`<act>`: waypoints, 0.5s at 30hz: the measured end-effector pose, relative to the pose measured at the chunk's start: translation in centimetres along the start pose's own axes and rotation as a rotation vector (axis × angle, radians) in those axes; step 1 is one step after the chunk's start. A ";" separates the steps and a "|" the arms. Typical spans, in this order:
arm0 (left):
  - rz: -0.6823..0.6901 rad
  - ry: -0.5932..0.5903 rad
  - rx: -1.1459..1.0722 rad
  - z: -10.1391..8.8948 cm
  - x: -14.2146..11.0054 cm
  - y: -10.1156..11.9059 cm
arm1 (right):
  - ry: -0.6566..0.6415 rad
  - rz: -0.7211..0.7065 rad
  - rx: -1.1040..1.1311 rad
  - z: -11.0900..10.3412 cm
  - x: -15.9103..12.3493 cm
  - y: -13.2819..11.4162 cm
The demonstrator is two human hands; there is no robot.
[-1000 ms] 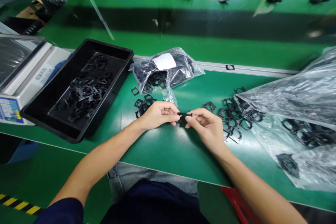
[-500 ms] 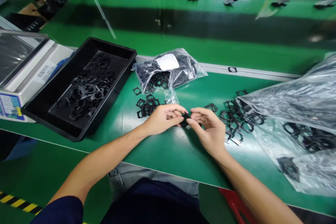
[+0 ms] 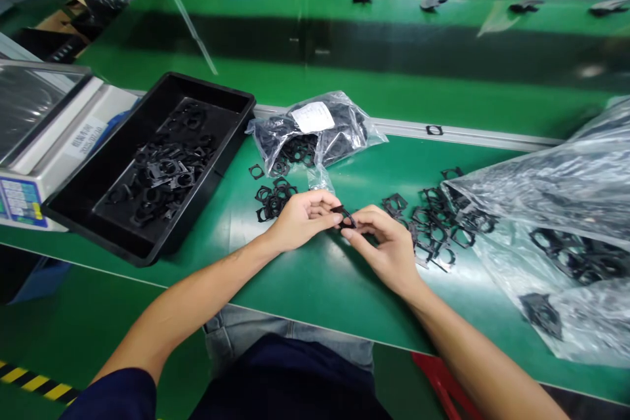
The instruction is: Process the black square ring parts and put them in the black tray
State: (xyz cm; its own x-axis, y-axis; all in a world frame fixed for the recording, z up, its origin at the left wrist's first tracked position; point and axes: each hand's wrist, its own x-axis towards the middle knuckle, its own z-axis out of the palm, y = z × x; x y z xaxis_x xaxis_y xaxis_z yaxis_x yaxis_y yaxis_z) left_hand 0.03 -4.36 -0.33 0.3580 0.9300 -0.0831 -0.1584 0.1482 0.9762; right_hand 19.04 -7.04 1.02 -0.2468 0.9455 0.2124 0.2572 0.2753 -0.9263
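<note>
Between my two hands is a small black plastic ring-shaped part, held above the green table. My left hand pinches its left side with thumb and fingers. On the other side, the thumb and fingers of my right hand close on its right edge. My fingers cover much of the part, so I cannot tell whether it is one piece or two. A small pile of black ring parts lies just beyond my left hand. More loose black frame parts are spread to the right of my right hand.
A black tray with many black parts stands at the left, beside a weighing scale. Behind my hands lies a clear bag of parts with a white label. A large plastic bag spills parts at the right. One ring lies on the rail.
My right hand has shifted slightly left and its fingers have closed in. The black part has turned between my fingers, so its ring opening shows more.
</note>
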 end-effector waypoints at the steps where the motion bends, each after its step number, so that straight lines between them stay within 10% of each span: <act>1: 0.001 0.004 -0.014 0.0 0.1 0.0 | -0.001 -0.002 0.007 0.0 0.0 0.0; 15: -0.193 -0.076 -0.277 -0.6 0.8 0.2 | -0.059 0.206 0.288 -0.4 0.9 -1.5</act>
State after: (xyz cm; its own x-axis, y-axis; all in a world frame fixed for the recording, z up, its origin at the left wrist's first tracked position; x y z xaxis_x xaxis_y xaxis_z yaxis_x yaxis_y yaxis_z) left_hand -0.23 -3.37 -0.31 0.4715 0.8499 -0.2353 -0.3217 0.4142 0.8515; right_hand 18.83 -6.51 2.71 -0.2727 0.9621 0.0016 0.0353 0.0116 -0.9993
